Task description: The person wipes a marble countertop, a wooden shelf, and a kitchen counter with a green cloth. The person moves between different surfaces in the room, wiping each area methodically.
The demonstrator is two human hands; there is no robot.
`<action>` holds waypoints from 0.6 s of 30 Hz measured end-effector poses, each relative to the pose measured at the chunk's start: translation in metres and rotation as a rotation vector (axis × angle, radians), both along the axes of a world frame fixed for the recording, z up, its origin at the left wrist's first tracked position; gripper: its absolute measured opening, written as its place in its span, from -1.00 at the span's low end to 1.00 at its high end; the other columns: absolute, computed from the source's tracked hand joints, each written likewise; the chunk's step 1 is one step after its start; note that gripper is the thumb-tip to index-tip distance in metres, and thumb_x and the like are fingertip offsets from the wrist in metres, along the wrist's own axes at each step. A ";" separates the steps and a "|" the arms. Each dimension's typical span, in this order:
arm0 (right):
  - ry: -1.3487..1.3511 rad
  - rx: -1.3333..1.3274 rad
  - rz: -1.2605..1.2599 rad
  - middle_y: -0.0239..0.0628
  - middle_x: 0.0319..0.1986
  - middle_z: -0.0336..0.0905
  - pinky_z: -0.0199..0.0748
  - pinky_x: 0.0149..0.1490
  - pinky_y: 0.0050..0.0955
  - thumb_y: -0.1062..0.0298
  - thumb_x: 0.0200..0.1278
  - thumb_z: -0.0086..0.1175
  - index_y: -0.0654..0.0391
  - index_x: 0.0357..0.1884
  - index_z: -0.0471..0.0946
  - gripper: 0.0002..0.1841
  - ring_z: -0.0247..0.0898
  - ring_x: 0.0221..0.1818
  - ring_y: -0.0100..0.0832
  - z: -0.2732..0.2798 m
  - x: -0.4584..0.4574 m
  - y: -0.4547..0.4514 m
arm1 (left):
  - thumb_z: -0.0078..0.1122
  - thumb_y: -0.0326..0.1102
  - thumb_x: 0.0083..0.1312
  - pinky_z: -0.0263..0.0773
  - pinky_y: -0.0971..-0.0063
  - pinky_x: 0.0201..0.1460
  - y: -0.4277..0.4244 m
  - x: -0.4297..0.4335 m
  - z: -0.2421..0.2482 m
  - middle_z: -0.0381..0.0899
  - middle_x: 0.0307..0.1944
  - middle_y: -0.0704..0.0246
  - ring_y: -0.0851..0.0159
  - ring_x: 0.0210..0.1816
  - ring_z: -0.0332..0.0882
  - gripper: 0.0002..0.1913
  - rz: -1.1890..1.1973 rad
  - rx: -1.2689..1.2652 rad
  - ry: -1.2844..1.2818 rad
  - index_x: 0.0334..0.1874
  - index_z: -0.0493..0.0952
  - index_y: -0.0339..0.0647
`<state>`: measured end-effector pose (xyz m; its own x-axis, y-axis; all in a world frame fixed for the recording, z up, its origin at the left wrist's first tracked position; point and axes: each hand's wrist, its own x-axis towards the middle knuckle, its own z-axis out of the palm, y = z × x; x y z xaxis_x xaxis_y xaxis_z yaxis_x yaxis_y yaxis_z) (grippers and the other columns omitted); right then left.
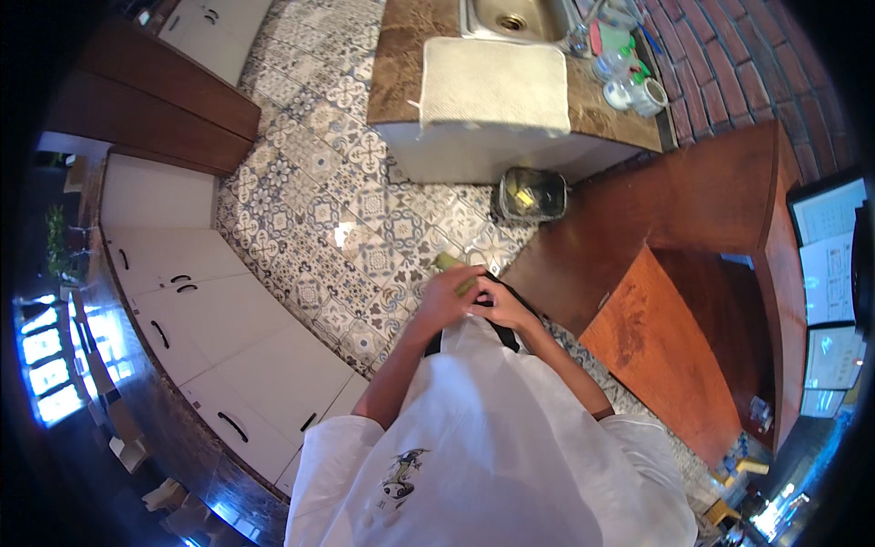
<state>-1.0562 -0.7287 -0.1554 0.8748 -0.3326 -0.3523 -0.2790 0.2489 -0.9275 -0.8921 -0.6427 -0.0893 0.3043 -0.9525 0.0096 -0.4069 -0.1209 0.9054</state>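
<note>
Both my hands are close together in front of my waist, over the tiled floor. My left hand (451,294) is curled around a green object (448,261), whose end sticks out past the fingers; it looks like a cloth or a vegetable, I cannot tell which. Beside it, my right hand (502,304) touches the left one with bent fingers; whether it holds anything is unclear. Below the hands hangs my white shirt (492,424), with dark cloth at its hem.
Ahead is a counter (403,68) with a sink (513,14), a cream mat (495,82) and plastic bottles (615,65). A black bin (533,195) stands below. An orange-brown wooden door panel (663,355) juts out at right; white cabinets (225,308) curve along the left.
</note>
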 end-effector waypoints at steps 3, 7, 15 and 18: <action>-0.087 0.119 0.081 -0.40 -0.10 0.64 0.50 0.09 -0.50 0.39 0.31 0.23 0.17 0.08 0.56 -0.68 0.56 -0.05 -0.53 -0.010 0.012 -0.026 | 0.36 -0.35 0.21 0.57 0.28 -0.04 -0.003 -0.006 0.018 0.67 -0.21 0.31 0.10 -0.14 0.66 -0.72 -0.154 -0.124 -0.157 -0.02 0.67 -0.13; 0.162 0.648 -0.380 -0.32 -0.10 0.66 0.60 0.05 -0.43 0.39 0.44 0.03 0.16 0.07 0.59 -0.75 0.62 -0.12 -0.45 -0.015 0.043 -0.050 | 0.33 -0.34 0.17 0.58 0.30 -0.10 -0.007 -0.003 0.031 0.65 -0.20 0.41 0.23 -0.12 0.66 -0.70 -0.385 -0.079 -0.309 -0.03 0.66 -0.08; -0.294 1.111 -0.576 -0.12 0.06 0.62 0.42 0.31 -0.18 0.05 0.52 -0.17 0.27 0.17 0.49 -0.51 0.56 0.10 -0.19 0.004 0.102 -0.100 | 0.19 -0.50 0.08 0.58 0.16 -0.05 -0.026 0.061 0.034 0.57 -0.07 0.23 0.04 -0.08 0.63 -0.28 -0.173 0.260 -0.261 0.39 0.36 0.03; -0.069 0.889 -0.624 -0.19 0.03 0.63 0.51 0.19 -0.23 0.11 0.49 -0.02 0.22 0.16 0.50 -0.59 0.59 0.05 -0.22 0.006 0.142 -0.114 | 0.23 -0.48 0.04 0.56 0.09 -0.05 -0.039 0.094 0.032 0.57 0.04 0.15 -0.02 -0.02 0.62 -0.20 -0.092 0.401 -0.267 0.45 0.29 0.03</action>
